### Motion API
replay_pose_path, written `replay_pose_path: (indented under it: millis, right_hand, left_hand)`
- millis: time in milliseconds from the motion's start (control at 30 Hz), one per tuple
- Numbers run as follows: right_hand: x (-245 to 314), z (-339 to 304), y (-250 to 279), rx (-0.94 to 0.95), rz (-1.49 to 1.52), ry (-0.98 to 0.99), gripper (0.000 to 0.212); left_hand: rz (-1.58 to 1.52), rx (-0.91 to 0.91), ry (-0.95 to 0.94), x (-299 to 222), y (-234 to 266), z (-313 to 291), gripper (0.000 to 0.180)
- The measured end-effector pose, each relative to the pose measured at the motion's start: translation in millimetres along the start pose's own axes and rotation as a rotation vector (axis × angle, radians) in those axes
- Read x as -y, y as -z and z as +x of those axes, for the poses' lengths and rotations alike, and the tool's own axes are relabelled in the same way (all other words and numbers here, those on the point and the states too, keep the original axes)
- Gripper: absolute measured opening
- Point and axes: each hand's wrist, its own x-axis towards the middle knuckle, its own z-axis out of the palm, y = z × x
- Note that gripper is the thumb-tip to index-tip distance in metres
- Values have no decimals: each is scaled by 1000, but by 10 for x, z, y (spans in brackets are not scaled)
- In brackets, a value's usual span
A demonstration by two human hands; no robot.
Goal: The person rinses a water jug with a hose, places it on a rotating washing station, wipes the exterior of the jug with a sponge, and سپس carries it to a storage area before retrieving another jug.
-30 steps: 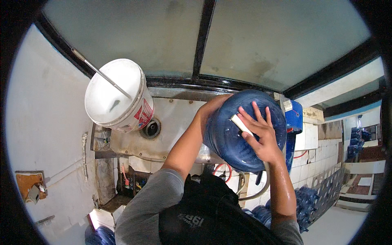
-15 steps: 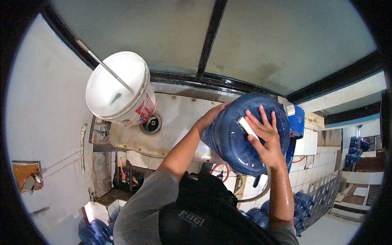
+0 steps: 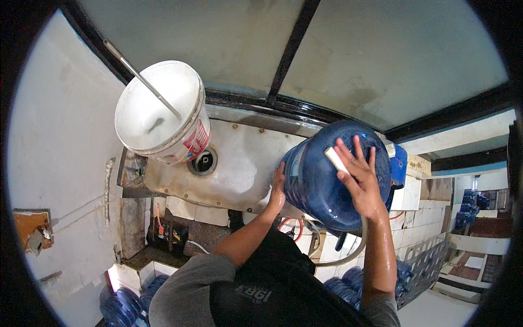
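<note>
A large blue water jug [image 3: 313, 188] leans over the right end of the metal counter, its round base turned towards me. My left hand [image 3: 277, 191] lies against the jug's side with the fingers stretched out. Over the base my right hand [image 3: 362, 182] spreads its fingers, and a short cream-white bar [image 3: 334, 159] is held between thumb and fingers. The bar's far end sticks out past the hand; what kind of thing it is I cannot make out. The jug's neck is hidden from view.
A white bucket [image 3: 202, 122] with a long-handled metal tool [image 3: 144, 79] in it stands left on the metal counter [image 3: 239, 163], beside a round drain [image 3: 203, 162]. A grey hose [image 3: 348, 256] curves below my right wrist. Frosted panes [image 3: 381, 65] rise behind. More blue jugs [image 3: 120, 308] lie below.
My left hand has slid down and back along the jug's side, and its fingers have straightened. The right hand with the white bar has shifted slightly over the base. The view has tilted a little.
</note>
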Motion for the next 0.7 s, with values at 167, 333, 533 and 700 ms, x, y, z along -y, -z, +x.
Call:
replay_pose_path:
  millis: [167, 333, 533, 700]
  right_hand:
    - [56, 19, -53, -3, -18, 66, 50]
    - [91, 2, -22, -40, 27, 12, 48]
    - [-53, -62, -33, -60, 96, 19, 48]
    - [109, -29, -79, -58, 9, 51, 50]
  left_hand:
    - [75, 416, 191, -709, -122, 624, 56]
    - [-404, 505, 732, -2006, -885, 861, 54]
    - [259, 367, -293, -1281, -456, 307, 66]
    - [614, 293, -430, -454, 63, 393, 68]
